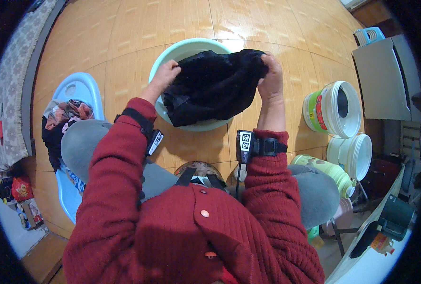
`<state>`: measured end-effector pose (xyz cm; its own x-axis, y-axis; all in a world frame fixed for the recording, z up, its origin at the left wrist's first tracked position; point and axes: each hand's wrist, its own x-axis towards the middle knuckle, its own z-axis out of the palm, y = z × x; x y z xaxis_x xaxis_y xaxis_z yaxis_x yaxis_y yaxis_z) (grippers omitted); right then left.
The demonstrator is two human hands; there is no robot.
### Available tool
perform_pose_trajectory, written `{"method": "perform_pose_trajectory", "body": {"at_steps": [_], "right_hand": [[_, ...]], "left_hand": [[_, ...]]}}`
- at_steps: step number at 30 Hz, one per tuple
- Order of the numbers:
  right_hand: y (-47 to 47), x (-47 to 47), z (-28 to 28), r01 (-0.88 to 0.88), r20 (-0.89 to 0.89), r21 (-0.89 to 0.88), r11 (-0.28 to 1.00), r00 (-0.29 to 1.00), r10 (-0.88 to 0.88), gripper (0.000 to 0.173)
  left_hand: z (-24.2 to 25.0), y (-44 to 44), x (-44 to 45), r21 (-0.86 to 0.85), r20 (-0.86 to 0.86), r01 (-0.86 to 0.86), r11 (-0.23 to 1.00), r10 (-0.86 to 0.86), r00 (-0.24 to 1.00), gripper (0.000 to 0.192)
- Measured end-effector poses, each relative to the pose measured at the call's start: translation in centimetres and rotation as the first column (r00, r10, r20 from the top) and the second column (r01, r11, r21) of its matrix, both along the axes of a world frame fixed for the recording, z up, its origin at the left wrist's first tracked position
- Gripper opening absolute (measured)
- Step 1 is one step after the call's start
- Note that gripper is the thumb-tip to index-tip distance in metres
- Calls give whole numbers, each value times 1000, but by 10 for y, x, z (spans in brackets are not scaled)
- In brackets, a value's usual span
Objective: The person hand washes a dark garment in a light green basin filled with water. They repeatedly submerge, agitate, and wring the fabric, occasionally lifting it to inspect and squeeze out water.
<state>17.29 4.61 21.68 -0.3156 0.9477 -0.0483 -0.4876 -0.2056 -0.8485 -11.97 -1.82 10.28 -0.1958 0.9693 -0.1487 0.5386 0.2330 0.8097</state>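
A black garment [214,85] is stretched between my two hands over a pale green plastic basin [192,44] on the floor. My left hand [167,74] grips its left edge, near the basin's left rim. At the right, my right hand [271,75] is closed on a bunched end of the cloth, beyond the basin's right rim. Most of the basin's inside is hidden by the dark fabric. Its exact kind of garment cannot be made out.
Left of me, a light blue plastic tub [96,90] carries a heap of clothes [70,112]. To the right stand two white plastic buckets [349,106] and a pale green thermos flask [324,172]. Water glistens on the wood-patterned floor [239,32] behind the basin.
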Motion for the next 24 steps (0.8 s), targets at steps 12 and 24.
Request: {"method": "perform_pose_trajectory", "body": {"at_steps": [12,24], "right_hand": [[-32,-75,-10,-467,765,603,647,567,-304,69],[-42,-46,38,-100,300,173,980,953,45,23]], "left_hand": [[143,-1,47,216,-149,261,941,-232,961,24],[59,7,4,-75,418,115,991,-73,905,52]]}}
